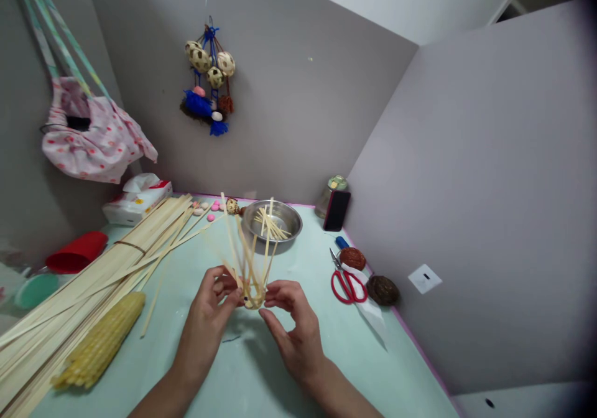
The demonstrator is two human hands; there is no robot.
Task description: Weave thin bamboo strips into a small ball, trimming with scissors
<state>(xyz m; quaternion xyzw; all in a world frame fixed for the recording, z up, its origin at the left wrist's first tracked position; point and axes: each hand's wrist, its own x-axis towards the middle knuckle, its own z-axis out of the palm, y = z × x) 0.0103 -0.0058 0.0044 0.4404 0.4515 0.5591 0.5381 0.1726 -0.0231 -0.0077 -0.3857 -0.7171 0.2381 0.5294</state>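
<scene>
A small, half-woven ball of pale bamboo strips (254, 298) is held just above the table at the centre. Its loose strip ends stick up and fan out above the weave. My left hand (212, 306) pinches the left side between thumb and fingers. On the other side, my right hand (295, 318) grips the weave with its fingertips, the thumb low near its base. Just beyond them stands a metal bowl (298, 226) with short cut strips (273, 225) in it.
Left lie a tied bundle of long strips (112, 269), a bunch of yellowish strips (105, 337) and a red cup (77, 253). Right are red-handled scissors (347, 286), yarn balls (383, 290) and a phone (336, 211) against a jar. Woven balls (200, 60) hang on the wall.
</scene>
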